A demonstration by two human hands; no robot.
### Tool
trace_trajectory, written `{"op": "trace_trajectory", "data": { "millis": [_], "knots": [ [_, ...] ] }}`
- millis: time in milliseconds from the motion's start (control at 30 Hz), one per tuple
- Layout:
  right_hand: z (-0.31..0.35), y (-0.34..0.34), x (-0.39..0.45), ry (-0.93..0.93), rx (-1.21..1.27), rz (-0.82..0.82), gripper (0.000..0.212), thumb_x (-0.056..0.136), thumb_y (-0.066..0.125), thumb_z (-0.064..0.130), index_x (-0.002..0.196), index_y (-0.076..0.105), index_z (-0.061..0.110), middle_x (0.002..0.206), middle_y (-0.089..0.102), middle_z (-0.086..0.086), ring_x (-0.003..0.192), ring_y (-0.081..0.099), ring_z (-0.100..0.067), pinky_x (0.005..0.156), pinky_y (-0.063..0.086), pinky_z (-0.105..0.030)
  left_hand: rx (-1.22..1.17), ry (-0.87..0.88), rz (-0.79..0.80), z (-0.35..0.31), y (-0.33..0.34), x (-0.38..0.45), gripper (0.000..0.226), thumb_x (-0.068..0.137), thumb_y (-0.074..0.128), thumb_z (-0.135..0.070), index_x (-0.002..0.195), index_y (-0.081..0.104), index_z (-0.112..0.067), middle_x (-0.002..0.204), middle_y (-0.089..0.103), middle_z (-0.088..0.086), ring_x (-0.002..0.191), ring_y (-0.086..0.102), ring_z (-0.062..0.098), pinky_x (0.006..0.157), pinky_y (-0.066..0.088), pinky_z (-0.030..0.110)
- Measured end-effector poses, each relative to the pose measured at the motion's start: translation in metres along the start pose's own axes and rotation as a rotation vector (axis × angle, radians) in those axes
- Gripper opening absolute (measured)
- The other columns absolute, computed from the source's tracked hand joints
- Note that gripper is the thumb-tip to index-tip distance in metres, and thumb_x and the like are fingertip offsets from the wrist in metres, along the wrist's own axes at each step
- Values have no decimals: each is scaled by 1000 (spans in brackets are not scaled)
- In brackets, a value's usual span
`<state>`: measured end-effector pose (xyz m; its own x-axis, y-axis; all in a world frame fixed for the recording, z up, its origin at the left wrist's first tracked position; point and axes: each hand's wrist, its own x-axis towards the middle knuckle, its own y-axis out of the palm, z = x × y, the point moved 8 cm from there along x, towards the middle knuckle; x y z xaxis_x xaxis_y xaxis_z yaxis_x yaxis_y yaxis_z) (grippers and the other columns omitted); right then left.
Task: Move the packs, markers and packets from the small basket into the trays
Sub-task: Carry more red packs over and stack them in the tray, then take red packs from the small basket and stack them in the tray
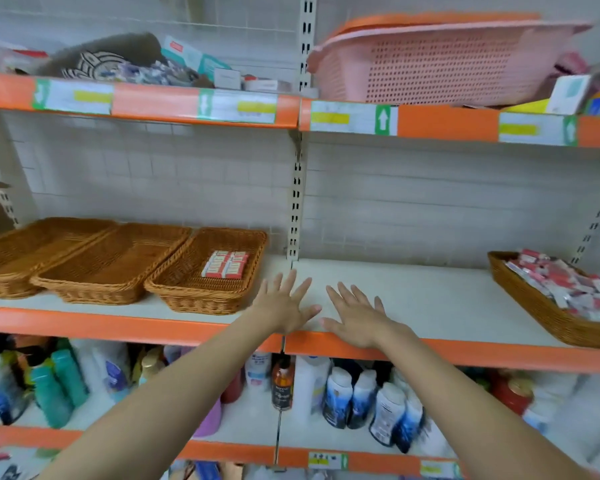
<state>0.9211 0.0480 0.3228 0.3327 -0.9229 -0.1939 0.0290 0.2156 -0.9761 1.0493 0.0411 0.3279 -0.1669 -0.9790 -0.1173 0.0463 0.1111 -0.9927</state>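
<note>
1. Two hands reach over the middle shelf (413,306): the left hand (283,308) and the right hand (357,318) lie side by side, palms down, fingers straight and spread, holding nothing. Whether the palms touch the shelf cannot be told.
2. Three wicker trays (118,258) stand in a row at ten o'clock from the hands, their rims touching. The two further to nine o'clock show only bare weave.
3. The nearest tray (205,292), just beside the left hand, holds one block of red-and-white packs (226,265) toward its far right corner.
4. One small basket (534,306) sits at three o'clock, well apart from the right hand, heaped with red-and-white packets (565,285) too many and too jumbled to count. Markers cannot be made out in it.
5. The bare shelf surface lies between the hands and the small basket, with nothing standing on that stretch.
6. One slotted upright post (296,202) rises at twelve o'clock, behind the left fingertips.
7. At one o'clock, on the upper shelf, one pink perforated basket (440,64) lies tilted under an orange lid.
8. At eleven o'clock on that shelf sit blurred boxes and a brown cloth item (111,57).
9. At six o'clock, under the forearms, the lower shelf carries many bottles (340,396), white, teal and amber.
</note>
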Motion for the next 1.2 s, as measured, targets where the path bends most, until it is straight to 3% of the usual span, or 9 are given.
{"op": "trace_trajectory", "data": {
  "millis": [467, 800, 1200],
  "knots": [
    [-174, -45, 2, 273, -17, -99, 71, 98, 20, 60, 154, -10, 27, 161, -17, 1, 147, -19, -21, 117, -9, -53, -27, 230, -14, -141, -33, 119, 73, 94, 10, -66, 152, -11, -28, 160, -17, 2, 147, -14, 26, 118, -10, 49],
    [-283, -39, -27, 440, -50, -128, 70, 98, 16, 61, 154, -10, 26, 159, -24, -1, 145, -25, -24, 115, -13, -55, 9, 391, 18, -254, -40, 172, 71, 95, 9, -65, 152, -11, -28, 160, -16, 1, 147, -14, 25, 117, -10, 48],
    [-416, -61, -78, 452, -14, -198, 69, 98, 15, 60, 153, -12, 28, 159, -22, 0, 146, -24, -23, 116, -12, -53, -65, 442, -34, -398, -57, 187, 69, 97, 12, -61, 153, -9, -25, 161, -12, 1, 148, -12, 25, 119, -7, 47]
  ]
}}
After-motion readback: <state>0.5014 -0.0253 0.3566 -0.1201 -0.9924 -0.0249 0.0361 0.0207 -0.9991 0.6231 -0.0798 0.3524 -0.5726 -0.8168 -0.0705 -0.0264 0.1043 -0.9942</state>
